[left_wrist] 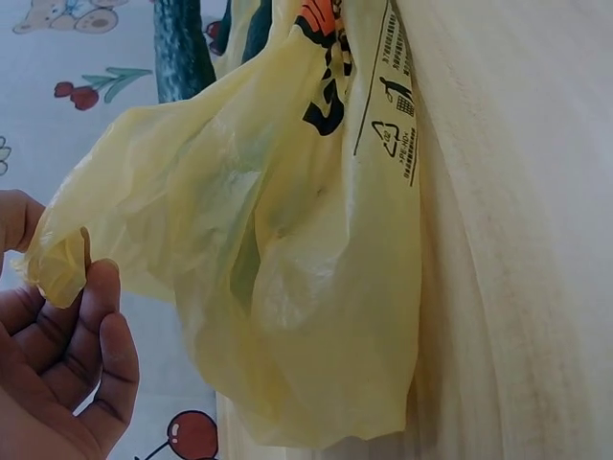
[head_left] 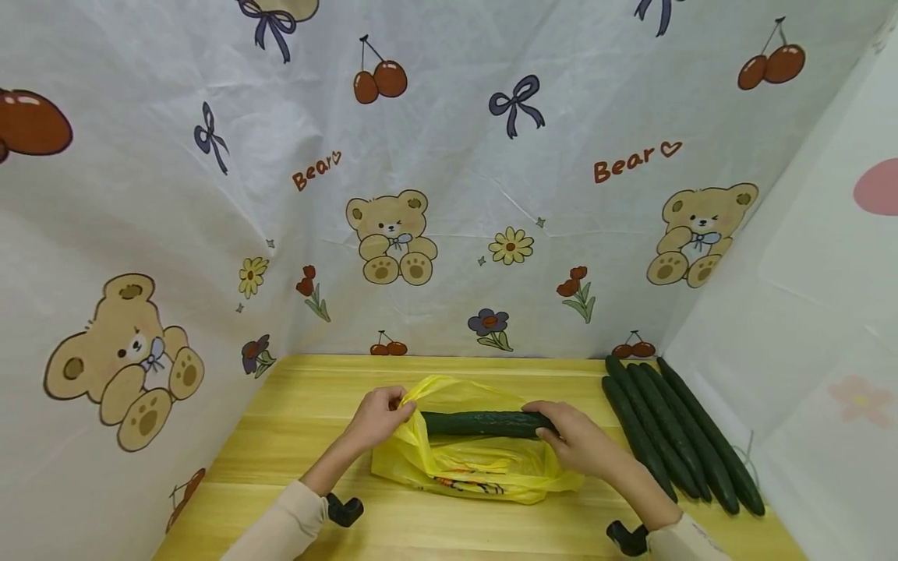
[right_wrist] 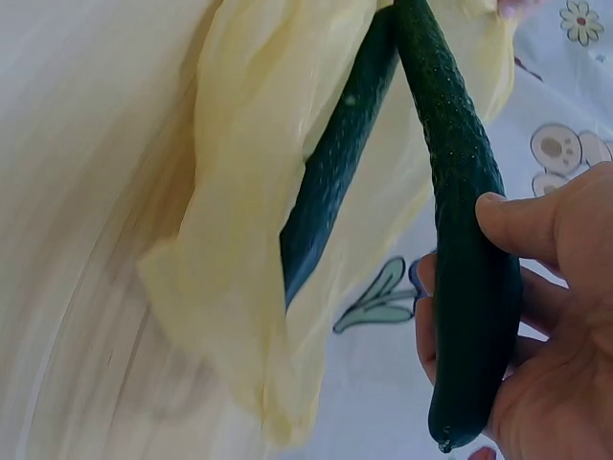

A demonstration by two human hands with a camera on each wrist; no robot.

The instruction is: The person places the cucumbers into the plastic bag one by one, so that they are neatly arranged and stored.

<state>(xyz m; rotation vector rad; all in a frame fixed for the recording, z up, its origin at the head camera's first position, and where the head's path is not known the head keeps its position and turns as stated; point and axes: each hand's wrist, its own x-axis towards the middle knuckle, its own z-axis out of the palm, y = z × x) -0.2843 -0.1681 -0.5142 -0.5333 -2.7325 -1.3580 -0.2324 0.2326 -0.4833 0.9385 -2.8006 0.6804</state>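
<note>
A yellow plastic bag (head_left: 477,479) lies on the table with its mouth spread upward. My left hand (head_left: 379,421) pinches the bag's edge at its left side; in the left wrist view the gathered plastic (left_wrist: 59,273) sits between thumb and fingers. My right hand (head_left: 578,440) grips one end of a dark green cucumber (head_left: 484,424), held level at the bag's mouth, its left end behind the yellow plastic. The right wrist view shows thumb and fingers around this cucumber (right_wrist: 469,287) and a second cucumber (right_wrist: 335,172) lower down inside the bag.
Several cucumbers (head_left: 673,428) lie side by side on the right of the wood-grain table (head_left: 281,436). A white cloth printed with bears (head_left: 449,156) stands behind and at both sides. A thin pale cord (head_left: 751,460) shows by the right side.
</note>
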